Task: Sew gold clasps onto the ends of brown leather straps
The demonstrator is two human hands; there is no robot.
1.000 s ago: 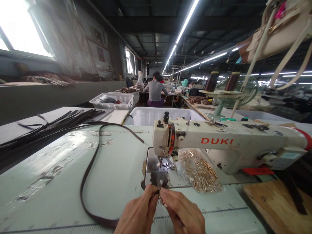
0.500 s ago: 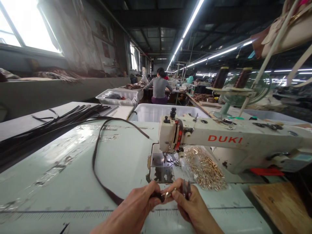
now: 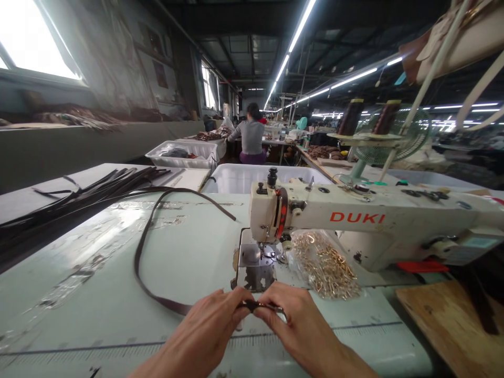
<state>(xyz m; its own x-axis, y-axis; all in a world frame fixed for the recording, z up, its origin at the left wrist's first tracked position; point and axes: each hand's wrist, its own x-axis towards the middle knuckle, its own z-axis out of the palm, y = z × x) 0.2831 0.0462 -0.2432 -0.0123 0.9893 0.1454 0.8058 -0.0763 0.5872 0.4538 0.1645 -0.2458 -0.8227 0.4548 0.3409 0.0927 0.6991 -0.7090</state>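
Note:
My left hand is closed on the end of a long, narrow dark brown strap, pinching it between thumb and fingers. The strap runs out to the left and curls back across the table. Close against it, my right hand pinches the same strap end with thumb and index finger. A thin dark, shiny piece shows under the right fingers; whether it is a metal fitting or the snips I cannot tell. Just behind both hands stands the sewing machine, its needle area above a metal plate.
A clear bag of gold-coloured metal hooks lies right of the needle. Many dark straps are piled at left. A printed ruler crosses the table's front. White bins stand behind, and a person sits beyond.
My hands have come together on the strap end. The small snips' blades that stood up from my right hand are no longer visible. The view has shifted slightly right.

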